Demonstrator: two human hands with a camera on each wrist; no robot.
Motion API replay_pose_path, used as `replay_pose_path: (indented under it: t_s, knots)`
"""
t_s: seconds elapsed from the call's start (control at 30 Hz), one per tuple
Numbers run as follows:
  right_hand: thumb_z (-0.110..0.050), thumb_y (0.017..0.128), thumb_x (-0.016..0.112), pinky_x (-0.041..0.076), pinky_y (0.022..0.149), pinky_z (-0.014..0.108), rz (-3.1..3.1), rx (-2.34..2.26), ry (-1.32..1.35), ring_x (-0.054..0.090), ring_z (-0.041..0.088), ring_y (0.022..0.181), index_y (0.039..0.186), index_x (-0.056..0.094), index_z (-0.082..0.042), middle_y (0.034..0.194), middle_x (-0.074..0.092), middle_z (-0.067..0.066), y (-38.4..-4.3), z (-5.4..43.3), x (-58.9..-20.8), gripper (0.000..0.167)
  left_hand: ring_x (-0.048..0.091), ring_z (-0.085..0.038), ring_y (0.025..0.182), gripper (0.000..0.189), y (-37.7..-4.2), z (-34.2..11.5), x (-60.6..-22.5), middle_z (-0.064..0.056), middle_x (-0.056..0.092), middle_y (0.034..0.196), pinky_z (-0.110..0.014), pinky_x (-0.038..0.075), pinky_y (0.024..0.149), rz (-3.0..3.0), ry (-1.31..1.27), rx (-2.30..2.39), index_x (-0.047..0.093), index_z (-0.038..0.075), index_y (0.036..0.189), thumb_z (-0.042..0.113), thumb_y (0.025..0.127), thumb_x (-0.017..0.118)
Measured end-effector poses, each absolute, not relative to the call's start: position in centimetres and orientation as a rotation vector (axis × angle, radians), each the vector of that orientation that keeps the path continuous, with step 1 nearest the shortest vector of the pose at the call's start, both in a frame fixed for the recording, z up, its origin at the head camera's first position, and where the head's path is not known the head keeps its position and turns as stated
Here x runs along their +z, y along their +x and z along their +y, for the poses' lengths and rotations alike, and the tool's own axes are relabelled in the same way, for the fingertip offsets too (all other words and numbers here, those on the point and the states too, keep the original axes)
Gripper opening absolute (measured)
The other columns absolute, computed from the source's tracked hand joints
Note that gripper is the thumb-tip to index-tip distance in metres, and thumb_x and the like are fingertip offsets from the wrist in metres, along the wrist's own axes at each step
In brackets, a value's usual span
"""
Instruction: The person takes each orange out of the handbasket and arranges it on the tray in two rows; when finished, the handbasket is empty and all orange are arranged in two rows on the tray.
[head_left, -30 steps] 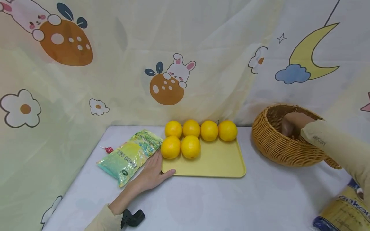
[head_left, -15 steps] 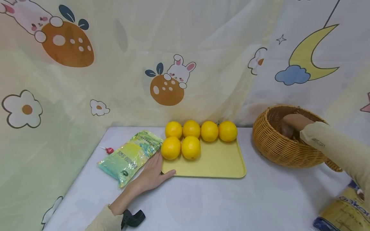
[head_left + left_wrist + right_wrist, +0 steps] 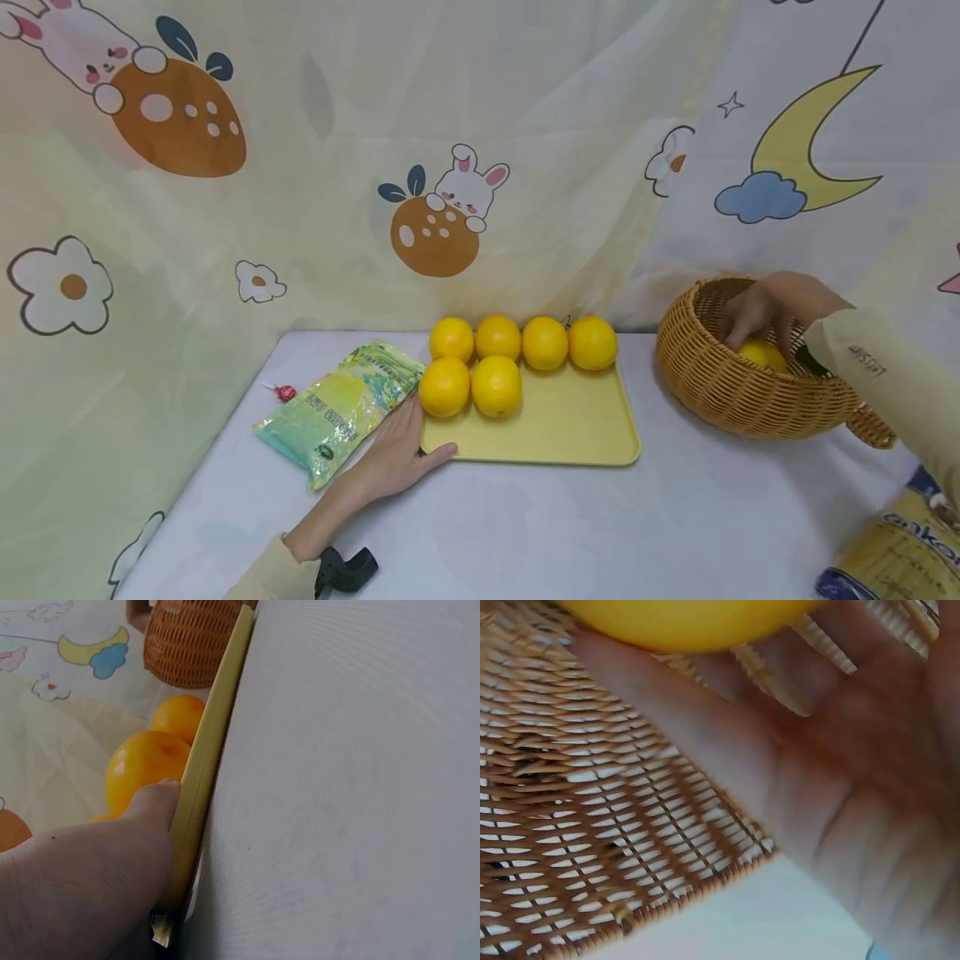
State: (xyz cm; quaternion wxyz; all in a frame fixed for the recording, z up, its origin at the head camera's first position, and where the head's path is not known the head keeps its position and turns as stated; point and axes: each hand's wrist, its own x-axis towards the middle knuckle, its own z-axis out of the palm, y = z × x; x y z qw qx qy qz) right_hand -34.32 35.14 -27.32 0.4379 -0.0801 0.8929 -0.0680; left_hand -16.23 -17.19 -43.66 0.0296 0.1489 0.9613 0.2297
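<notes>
Several oranges [image 3: 497, 387] sit on the left and back of a yellow tray [image 3: 577, 421]. My left hand [image 3: 393, 454] lies at the tray's front left corner, fingers straight along its side; in the left wrist view the thumb [image 3: 156, 801] rests against the rim. At the right, my right hand [image 3: 787, 304] reaches inside a wicker basket [image 3: 742, 404], its fingers bent round an orange [image 3: 763, 354]. The right wrist view shows that orange [image 3: 694, 622] against the thumb and fingers; the fingertips are hidden.
A green-yellow packet [image 3: 341, 408] lies left of the tray, close to my left fingers, with a red lollipop [image 3: 284, 392] beyond it. A yellow and blue bag [image 3: 900, 537] lies at the front right. A patterned cloth [image 3: 562, 167] hangs behind the table.
My right hand has risen inside the basket, and an orange now shows beneath its fingers. The left hand stays at the tray, and the oranges there have not moved.
</notes>
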Motion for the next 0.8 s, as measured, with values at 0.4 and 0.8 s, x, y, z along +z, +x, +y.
replay_pose_path:
  t_s: [0.4, 0.8]
  knots:
    - [-0.042, 0.086, 0.07, 0.052, 0.087, 0.052, 2.572, -0.112, -0.613, 0.052, 0.032, 0.109, 0.133, 0.054, 0.0, 0.131, 0.052, 0.025, -34.0, 36.3, -25.8, 0.065, 0.0, -0.029, 0.153, 0.104, -16.4, -17.3, -43.6, -0.014, -0.006, 0.164, -0.052, 0.01, 0.124, 2.96, 0.462, 0.699, -0.009, 0.006, 0.155, 0.065, 0.091, 0.048]
    - [-0.031, 0.09, 0.068, 0.031, 0.098, 0.072, 2.999, -0.631, -0.539, 0.035, 0.038, 0.13, 0.143, 0.046, -0.011, 0.14, 0.047, 0.003, -28.8, 38.8, -23.3, 0.061, 0.001, -0.031, 0.153, 0.105, -16.2, -17.3, -43.8, -0.015, -0.004, 0.164, -0.054, 0.01, 0.123, 2.953, 0.463, 0.714, -0.007, 0.004, 0.155, 0.066, 0.091, 0.048]
